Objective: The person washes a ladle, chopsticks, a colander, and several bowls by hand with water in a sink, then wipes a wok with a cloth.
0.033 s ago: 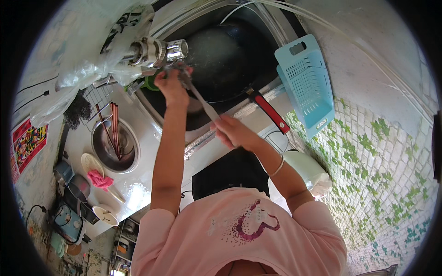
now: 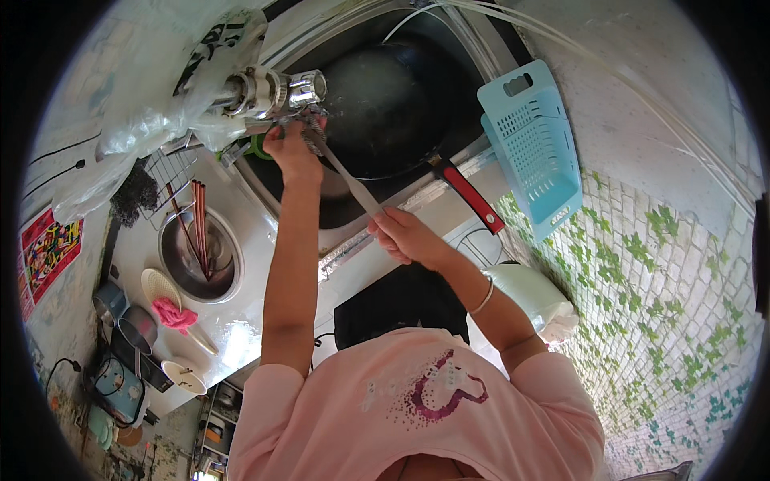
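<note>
A long utensil [image 2: 353,184] with a flat, pale metal handle slants over the near edge of the sink. My right hand [image 2: 403,234] is closed round its near end. At the far end, just below the chrome tap [image 2: 307,88], my left hand [image 2: 294,152] pinches a grey, stringy steel wool scrubber [image 2: 315,138] against the utensil. Fingers and scrubber hide the utensil's head, so its kind does not show. Beyond my hands a dark wok [image 2: 401,96] lies in the sink with cloudy water in it. Its red and black handle [image 2: 472,196] sticks out over the near rim.
A light blue plastic basket [image 2: 536,152] stands right of the sink. On the left counter are a metal bowl [image 2: 233,276] with chopsticks [image 2: 200,228], a strainer [image 2: 154,284] and a pink cloth [image 2: 174,315]. Clear plastic [image 2: 144,120] hangs around the tap pipe. Something green [image 2: 258,146] lies near my left hand.
My left hand has shifted slightly left with the scrubber. My right hand and the utensil's near end have moved a little, and the handle looks less blurred. The wok has stayed put.
</note>
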The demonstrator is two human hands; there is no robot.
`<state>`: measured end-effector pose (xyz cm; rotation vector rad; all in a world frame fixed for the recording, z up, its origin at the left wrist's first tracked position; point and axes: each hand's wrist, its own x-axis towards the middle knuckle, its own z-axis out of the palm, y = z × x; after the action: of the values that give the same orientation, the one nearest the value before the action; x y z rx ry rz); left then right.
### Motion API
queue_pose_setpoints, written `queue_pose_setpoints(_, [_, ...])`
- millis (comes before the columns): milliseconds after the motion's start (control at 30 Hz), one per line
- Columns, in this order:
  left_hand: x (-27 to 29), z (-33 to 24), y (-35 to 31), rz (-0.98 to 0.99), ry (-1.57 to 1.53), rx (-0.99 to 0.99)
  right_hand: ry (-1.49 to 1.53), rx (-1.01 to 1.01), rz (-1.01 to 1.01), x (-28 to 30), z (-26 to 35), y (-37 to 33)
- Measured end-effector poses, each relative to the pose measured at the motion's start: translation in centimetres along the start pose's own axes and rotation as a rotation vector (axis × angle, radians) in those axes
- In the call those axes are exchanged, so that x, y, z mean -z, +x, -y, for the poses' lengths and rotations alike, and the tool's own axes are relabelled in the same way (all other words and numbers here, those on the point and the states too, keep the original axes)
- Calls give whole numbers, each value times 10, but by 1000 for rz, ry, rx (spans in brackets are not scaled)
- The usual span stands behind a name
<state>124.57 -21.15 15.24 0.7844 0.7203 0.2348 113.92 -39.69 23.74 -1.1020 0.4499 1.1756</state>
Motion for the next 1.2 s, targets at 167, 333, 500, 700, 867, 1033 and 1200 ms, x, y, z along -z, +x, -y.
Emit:
queue_pose_setpoints(167, [-13, 17, -72, 258, 301, 250, 25, 252, -372, 0, 5, 21])
queue_pose_setpoints(333, [-9, 34, -119, 148, 643, 52, 197, 132, -359, 3, 23, 31])
queue_pose_setpoints(500, [-23, 12, -49, 159, 234, 162, 46, 34, -233, -17, 3, 7])
queue_pose_setpoints(700, [-20, 7, -89, 392, 273, 333, 264, -34, -167, -7, 16, 8])
queue_pose_setpoints(867, [-10, 3, -84, 301, 235, 419, 373, -130, -10, -7, 16, 5])
queue_pose_setpoints(1033, [-13, 0, -13, -53, -456, 522, 1037, -234, 665, -10, -33, -13])
queue_pose_setpoints(1200, [-17, 4, -18, 93, -154, 345, 780, -102, 643, -12, -34, -10])
